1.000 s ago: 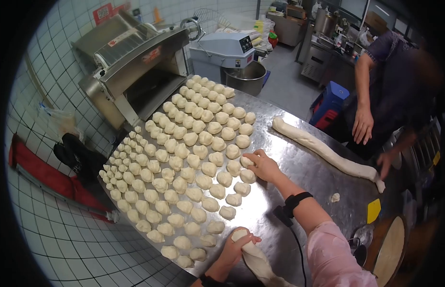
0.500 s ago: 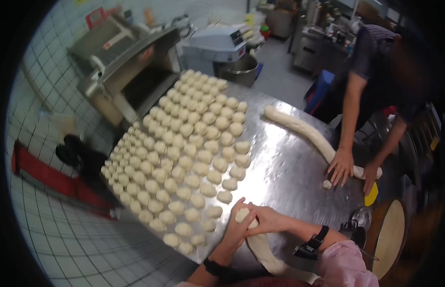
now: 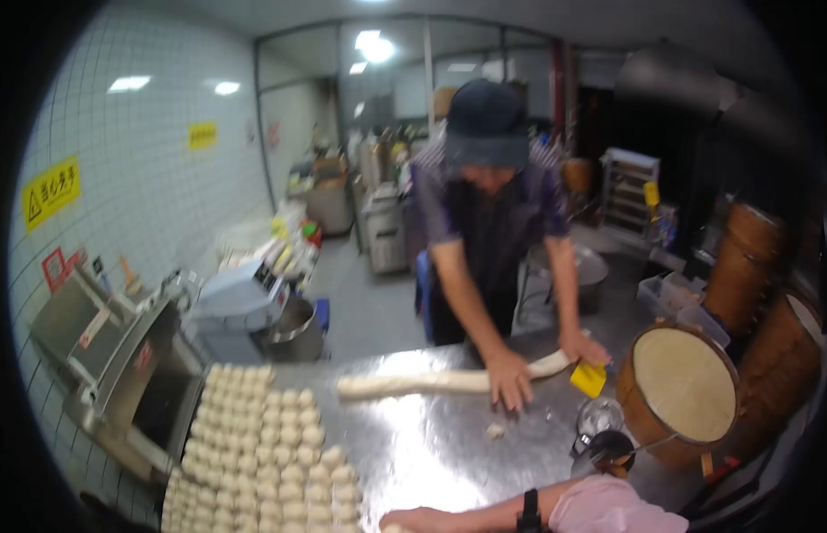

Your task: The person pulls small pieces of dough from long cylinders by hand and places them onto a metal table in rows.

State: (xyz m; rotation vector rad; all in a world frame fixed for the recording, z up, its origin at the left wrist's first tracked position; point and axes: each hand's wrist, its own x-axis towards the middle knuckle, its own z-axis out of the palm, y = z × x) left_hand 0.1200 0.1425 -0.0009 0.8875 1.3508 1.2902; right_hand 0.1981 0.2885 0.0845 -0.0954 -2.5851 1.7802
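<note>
My right hand [image 3: 416,520] shows at the bottom edge, with its fingers mostly cut off by the frame. A pale bit of dough peeks out beneath it, but the grip cannot be made out. My left hand is out of view. Rows of cut dough pieces [image 3: 289,453] cover the left part of the steel table [image 3: 422,444], close to my right hand. Across the table, a co-worker's hand [image 3: 509,377] lies on a long dough roll [image 3: 413,384], and their other hand [image 3: 584,346] is at its right end, beside a yellow scraper [image 3: 588,379].
A small dough scrap [image 3: 495,432] lies mid-table. To the right are a metal bowl [image 3: 600,416], a dark pot [image 3: 611,449] and a round wooden tub [image 3: 636,404] with a pale top. A dough machine [image 3: 120,373] and a mixer [image 3: 236,306] stand at left.
My view has tipped up toward the co-worker. My left hand and the dough strip under my hands have left the picture; my right hand now sits at the bottom edge.
</note>
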